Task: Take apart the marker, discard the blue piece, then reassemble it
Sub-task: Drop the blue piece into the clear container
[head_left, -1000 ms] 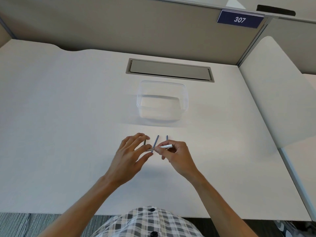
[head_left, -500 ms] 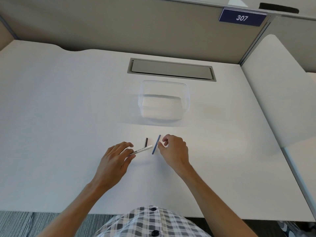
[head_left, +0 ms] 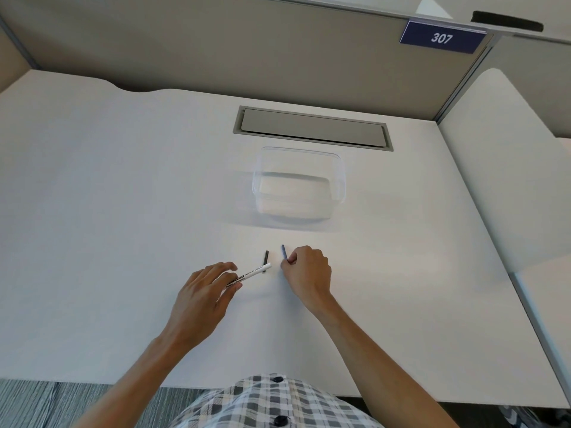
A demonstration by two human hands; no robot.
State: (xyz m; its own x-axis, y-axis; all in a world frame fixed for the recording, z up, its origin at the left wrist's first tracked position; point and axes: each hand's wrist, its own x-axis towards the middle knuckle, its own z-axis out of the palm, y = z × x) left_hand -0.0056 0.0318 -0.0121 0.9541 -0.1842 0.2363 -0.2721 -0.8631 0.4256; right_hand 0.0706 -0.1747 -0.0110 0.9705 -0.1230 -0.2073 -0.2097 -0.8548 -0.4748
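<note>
Closing since the earlier frame, right hand (head_left: 304, 270) now pinches the blue piece (head_left: 283, 251) — left hand (head_left: 205, 290) holds the barrel (head_left: 251, 274) — next, probably lift it into the bin (head_left: 298, 183) ahead.

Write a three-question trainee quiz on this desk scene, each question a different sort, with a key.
1. True or false: the right hand pinches the blue piece.
2. Multiple choice: the white marker barrel is (A) in the clear plastic container, (B) under the left hand fingertips on the desk, (C) in the right hand.
3. Fill in: the small black piece lies on the desk between the marker barrel's tip and the ____ piece.

Key: 1 true; 2 B; 3 blue.
</note>
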